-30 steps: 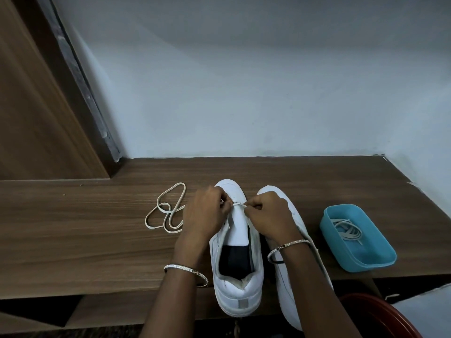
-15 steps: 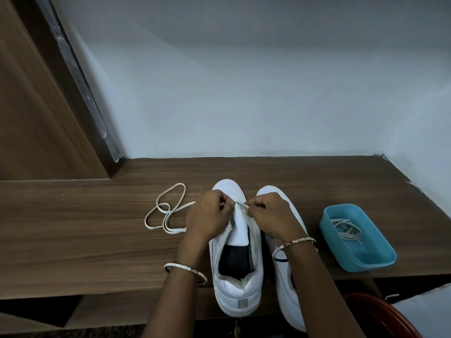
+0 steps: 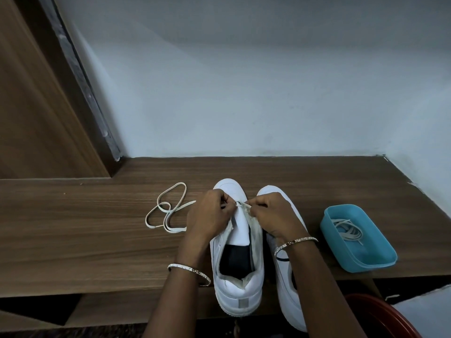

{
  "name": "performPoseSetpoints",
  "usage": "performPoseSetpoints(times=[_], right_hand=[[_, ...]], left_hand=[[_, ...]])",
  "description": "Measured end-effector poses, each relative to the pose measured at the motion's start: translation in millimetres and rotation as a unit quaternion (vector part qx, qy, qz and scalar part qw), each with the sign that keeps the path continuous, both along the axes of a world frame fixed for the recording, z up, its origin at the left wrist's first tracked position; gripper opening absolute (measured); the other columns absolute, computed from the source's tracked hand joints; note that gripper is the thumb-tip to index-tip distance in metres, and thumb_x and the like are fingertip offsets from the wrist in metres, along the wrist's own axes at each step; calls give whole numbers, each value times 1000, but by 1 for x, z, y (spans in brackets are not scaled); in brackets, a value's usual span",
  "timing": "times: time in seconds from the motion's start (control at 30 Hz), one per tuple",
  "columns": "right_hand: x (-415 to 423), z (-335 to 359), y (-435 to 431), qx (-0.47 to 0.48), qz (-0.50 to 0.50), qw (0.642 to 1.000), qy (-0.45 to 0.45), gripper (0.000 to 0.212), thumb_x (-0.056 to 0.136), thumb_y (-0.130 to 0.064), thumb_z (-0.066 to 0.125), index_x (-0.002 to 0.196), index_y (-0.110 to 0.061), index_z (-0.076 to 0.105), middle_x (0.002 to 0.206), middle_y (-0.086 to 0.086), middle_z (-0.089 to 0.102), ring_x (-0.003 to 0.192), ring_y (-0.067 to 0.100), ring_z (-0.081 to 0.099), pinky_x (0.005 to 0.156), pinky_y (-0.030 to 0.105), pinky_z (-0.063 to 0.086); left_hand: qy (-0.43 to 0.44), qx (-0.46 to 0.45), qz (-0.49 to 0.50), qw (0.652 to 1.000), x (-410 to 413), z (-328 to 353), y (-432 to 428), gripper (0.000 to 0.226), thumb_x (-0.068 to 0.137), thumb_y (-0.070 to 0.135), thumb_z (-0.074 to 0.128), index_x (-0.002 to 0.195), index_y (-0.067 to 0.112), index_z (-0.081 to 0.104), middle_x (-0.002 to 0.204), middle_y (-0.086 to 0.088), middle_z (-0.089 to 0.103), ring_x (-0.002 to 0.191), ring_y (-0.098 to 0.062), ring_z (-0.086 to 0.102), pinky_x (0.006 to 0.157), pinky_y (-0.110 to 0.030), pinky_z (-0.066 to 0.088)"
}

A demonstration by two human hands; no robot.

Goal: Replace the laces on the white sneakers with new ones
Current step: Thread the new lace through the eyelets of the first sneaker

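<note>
1. Wooden table (image 3: 85, 240), back edge against a pale wall (image 3: 244, 93); brown wood panel (image 3: 36, 106) at the back left corner.
2. Two white sneakers at the middle of the front edge, toes to the wall, heels hanging over the edge. The first sneaker (image 3: 238, 276) has its tongue showing and no lacing visible. The second sneaker (image 3: 273, 193) is just beside it, toward the right end.
3. Left hand (image 3: 210, 215) and right hand (image 3: 275, 215) are over the first sneaker's toe end, fingers curled. Each pinches the short lace end (image 3: 241, 204) stretched between them.
4. The hands cover the front eyelets, so I cannot tell which hole the lace end sits in. The right forearm hides most of the second sneaker.
5. A loose lace (image 3: 168, 211) lies looped on the table left of the first sneaker. One strand runs under the left hand, and whether it joins the pinched piece is hidden.
6. A blue tray (image 3: 380, 262) sits near the right end at the front edge, apart from the sneakers, with spare laces (image 3: 347, 229) inside.
7. Left bangle (image 3: 188, 270), right bangle (image 3: 295, 242). The rim of a red tub (image 3: 380, 315) is below the front right corner.
8. Versus one second ago: the loose lace now has a strand pulled straight toward the left hand, and the right wrist is slightly farther right. Sneakers and tray are unmoved. Little change from half a second ago.
</note>
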State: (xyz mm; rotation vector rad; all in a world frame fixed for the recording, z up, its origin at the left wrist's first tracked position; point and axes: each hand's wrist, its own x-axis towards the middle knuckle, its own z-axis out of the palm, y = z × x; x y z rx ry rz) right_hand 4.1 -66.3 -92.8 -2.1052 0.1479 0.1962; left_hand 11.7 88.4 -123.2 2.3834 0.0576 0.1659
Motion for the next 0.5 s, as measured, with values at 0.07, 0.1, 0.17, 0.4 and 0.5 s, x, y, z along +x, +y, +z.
performPoseSetpoints(times=[0.07,0.1,0.17,0.4,0.5], right_hand=[[0,-1,-1,9,1,1000,0,22,84,-9,62,93,-16,81,80,1,75,74,15,65,71,31,50],[1,-2,-1,18,3,1000,2,20,84,-9,63,91,-16,81,75,0,73,68,14,63,67,30,49],[1,-2,-1,35,-1,999,10,14,85,-20,65,83,-18,79,67,-2,70,64,14,60,65,34,50],[-1,-6,2,-19,-13,999,-41,15,89,-22,67,99,-27,77,84,-6,73,82,10,66,85,33,54],[-4,-5,8,-102,-27,991,-84,9,88,-21,69,89,-26,77,87,-7,76,86,11,68,77,26,50]], left_hand=[[4,7,-5,1000,1,-2,1,25,87,32,64,63,31,57,67,16,59,73,-12,61,62,-29,45],[9,7,-8,1000,1,-2,2,26,86,32,65,62,31,57,66,16,59,72,-13,62,61,-29,44],[16,-1,-17,1000,1,-5,0,23,85,34,64,63,29,60,66,13,62,72,-16,64,61,-30,46],[6,-9,-18,1000,-1,-1,-1,12,85,30,68,74,27,70,76,12,69,76,-12,65,67,-32,51],[-3,-17,-23,1000,-1,2,1,10,84,27,70,74,26,71,76,12,69,73,-11,64,67,-31,51]])
